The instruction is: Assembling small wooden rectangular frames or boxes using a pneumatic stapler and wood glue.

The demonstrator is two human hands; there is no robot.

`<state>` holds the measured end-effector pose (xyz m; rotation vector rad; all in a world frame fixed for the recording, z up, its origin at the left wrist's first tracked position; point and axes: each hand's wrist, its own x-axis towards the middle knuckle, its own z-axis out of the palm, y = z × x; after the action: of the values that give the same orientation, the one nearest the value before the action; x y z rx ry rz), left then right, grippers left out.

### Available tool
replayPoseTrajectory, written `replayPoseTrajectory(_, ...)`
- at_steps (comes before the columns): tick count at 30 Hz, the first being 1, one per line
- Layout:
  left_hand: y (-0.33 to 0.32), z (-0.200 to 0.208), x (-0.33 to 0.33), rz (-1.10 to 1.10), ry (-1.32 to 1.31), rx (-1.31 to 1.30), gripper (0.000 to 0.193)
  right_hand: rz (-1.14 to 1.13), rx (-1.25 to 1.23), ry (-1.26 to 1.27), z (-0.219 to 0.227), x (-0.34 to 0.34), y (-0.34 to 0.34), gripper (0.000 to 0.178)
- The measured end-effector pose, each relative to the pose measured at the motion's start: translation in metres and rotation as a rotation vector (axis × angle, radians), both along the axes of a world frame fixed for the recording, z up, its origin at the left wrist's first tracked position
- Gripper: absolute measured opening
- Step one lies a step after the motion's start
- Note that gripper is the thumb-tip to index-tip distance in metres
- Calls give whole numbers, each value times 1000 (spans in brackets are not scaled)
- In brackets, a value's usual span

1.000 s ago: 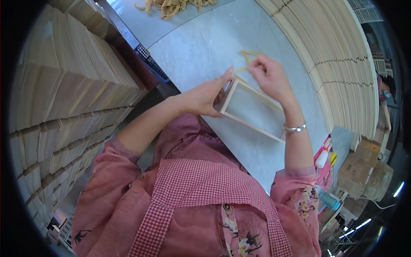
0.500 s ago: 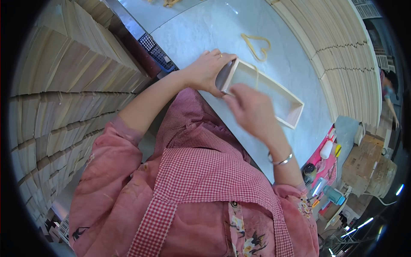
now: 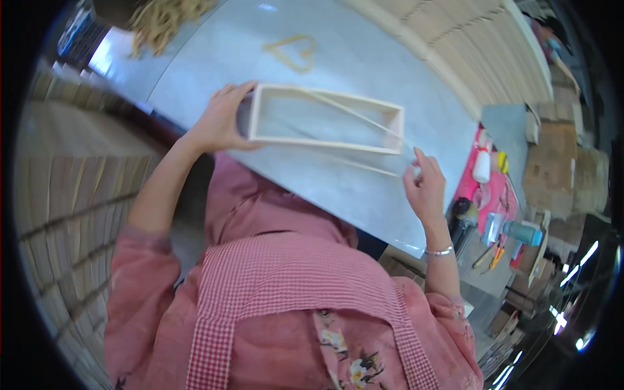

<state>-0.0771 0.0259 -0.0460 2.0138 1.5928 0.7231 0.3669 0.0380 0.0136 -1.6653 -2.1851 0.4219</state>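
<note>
Person at a pale table (image 3: 370, 58), both hands on the job. Left hand (image 3: 224, 122) is spread wide across the left end of a pale wooden frame (image 3: 394, 133), fingers at the far corner, thumb at the near corner, so it's gripping that end. Frame is a long rectangle lying left to right above the middle of the table; from here I can't tell if it touches the surface. Right hand (image 3: 426, 185) is just off the frame's right end, fingers curled in narrow, holding a stretched yellowish band (image 3: 357, 116): one strand slants across the frame's far side and right end, the other runs along the near side, both drawn toward that hand. Strands are a bit blurred. Loose band (image 3: 283, 42) lies in a heart shape on the far side of the table, apart from the frame. Pile of bands (image 3: 162, 23) at far left. Stacked wooden boards (image 3: 448, 39) at far right, another board stack (image 3: 71, 188) on the left. Right of the table: white bottle (image 3: 481, 166) on a pink sheet (image 3: 500, 203), yellow roll (image 3: 499, 162) beside it, teal bottle (image 3: 523, 233) nearer. Another person (image 3: 549, 45) shows at far right.
</note>
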Motion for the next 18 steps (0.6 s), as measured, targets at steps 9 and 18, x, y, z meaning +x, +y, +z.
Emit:
replayPoseTrajectory(9, -4, -13, -4, -13, -33, -83, 117, 335, -176, 52, -52, -1, 106, 67)
replayPoseTrajectory(18, -1, -10, -3, -43, -78, -102, 119, -170, 306, 608, -61, -31, 62, 27)
